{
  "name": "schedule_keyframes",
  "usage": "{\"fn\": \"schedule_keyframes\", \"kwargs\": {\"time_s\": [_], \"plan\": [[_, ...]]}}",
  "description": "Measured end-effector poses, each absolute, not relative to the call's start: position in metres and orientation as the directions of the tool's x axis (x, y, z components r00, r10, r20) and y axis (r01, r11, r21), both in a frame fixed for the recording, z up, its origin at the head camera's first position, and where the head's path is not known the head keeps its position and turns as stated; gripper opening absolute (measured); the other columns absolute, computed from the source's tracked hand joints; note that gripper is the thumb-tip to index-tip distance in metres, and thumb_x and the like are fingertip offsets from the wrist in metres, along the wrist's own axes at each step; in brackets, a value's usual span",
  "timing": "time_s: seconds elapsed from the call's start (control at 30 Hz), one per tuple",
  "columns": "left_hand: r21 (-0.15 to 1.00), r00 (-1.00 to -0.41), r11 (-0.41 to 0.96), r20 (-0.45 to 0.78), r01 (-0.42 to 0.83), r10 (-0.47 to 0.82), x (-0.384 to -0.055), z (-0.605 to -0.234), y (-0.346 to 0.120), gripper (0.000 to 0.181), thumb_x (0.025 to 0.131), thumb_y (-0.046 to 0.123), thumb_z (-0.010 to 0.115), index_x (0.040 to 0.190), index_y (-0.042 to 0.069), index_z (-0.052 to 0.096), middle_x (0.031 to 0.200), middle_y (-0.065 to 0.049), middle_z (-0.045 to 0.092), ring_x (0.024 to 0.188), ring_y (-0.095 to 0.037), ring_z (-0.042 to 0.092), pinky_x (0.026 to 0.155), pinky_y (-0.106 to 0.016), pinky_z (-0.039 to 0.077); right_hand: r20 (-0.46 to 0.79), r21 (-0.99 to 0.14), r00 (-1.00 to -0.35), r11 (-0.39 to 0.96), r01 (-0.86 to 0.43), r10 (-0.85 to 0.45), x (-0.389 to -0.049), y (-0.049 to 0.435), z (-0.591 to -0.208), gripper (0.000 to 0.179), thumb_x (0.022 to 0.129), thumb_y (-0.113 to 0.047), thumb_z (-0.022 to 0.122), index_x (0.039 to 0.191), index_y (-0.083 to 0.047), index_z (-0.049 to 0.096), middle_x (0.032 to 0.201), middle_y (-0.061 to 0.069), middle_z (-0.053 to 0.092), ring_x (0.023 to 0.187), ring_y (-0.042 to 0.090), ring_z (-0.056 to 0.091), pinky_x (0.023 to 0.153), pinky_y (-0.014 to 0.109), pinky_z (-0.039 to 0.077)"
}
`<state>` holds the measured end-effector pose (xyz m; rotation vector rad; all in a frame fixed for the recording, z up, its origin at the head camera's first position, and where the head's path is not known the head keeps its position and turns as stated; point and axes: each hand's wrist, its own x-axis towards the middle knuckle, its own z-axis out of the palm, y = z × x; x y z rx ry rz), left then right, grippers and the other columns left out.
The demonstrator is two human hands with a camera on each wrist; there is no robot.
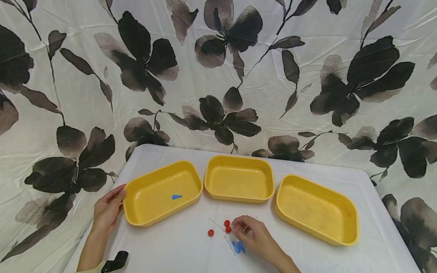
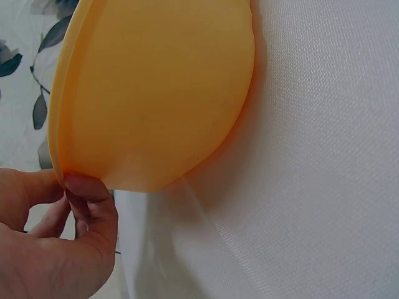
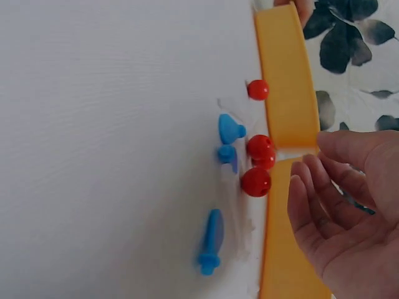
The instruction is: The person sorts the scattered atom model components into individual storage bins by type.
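Observation:
My left hand (image 1: 107,212) pinches the outer left rim of a yellow tray (image 1: 143,219) between thumb and fingers. The left wrist view shows this grip at the tray's edge (image 2: 57,124). Inside that tray lies one small blue piece (image 1: 176,197). My right hand (image 1: 254,237) hovers over the middle of the table, its fingers loosely bent with nothing visible between them. Close by its fingertips are several red beads (image 1: 228,229). Blue plastic pieces (image 1: 236,247) and thin white sticks (image 1: 229,245) lie beside the beads, partly covered by the hand in the head view.
Two more yellow trays stand along the back: one in the centre (image 1: 239,198) and one at the right (image 1: 314,226). A white cloth (image 1: 177,242) covers the table. Behind it hangs a floral curtain (image 1: 273,94). A black strap piece (image 1: 116,261) is at my left wrist.

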<state>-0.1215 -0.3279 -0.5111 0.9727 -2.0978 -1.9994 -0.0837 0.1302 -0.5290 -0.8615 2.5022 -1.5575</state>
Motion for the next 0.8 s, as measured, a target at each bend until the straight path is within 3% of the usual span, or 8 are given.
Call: {"fn": "schedule_keyframes", "kwargs": {"time_s": [0.2, 0.43, 0.8], "plan": [[0.92, -0.786, -0.072, -0.368, -0.385, -0.496, -0.123, -0.511, -0.327, 0.052, 0.105, 0.026, 0.06, 0.153, 0.009, 0.049, 0.108, 0.014, 0.059, 0.091, -0.004, 0.057, 0.073, -0.012, 0.053, 0.197, -0.824, -0.83, 0.37, -0.428, -0.522, -0.076, 0.138, -0.535, 0.012, 0.095, -0.005, 0.073, 0.107, -0.007, 0.069, 0.096, -0.004, 0.068, 0.081, 0.002, 0.059, 0.071, 0.024, 0.056], [0.916, -0.78, -0.068, -0.374, -0.395, -0.502, -0.123, -0.511, -0.326, 0.052, 0.105, 0.026, 0.059, 0.153, 0.01, 0.049, 0.109, 0.014, 0.058, 0.093, -0.006, 0.056, 0.074, -0.012, 0.053, 0.047, -0.837, -0.845, 0.44, -0.324, -0.533, -0.07, 0.143, -0.533, 0.014, 0.097, -0.011, 0.072, 0.11, -0.01, 0.069, 0.1, -0.003, 0.069, 0.084, 0.002, 0.058, 0.075, 0.023, 0.055], [0.921, -0.788, -0.066, -0.364, -0.383, -0.496, -0.121, -0.512, -0.327, 0.052, 0.105, 0.027, 0.06, 0.153, 0.01, 0.049, 0.107, 0.016, 0.059, 0.092, -0.004, 0.058, 0.074, -0.012, 0.053, -0.012, -0.796, -0.824, 0.504, -0.334, -0.566, -0.065, 0.148, -0.536, 0.019, 0.094, -0.007, 0.074, 0.112, -0.009, 0.067, 0.102, -0.004, 0.068, 0.086, 0.003, 0.057, 0.078, 0.025, 0.054]]}}
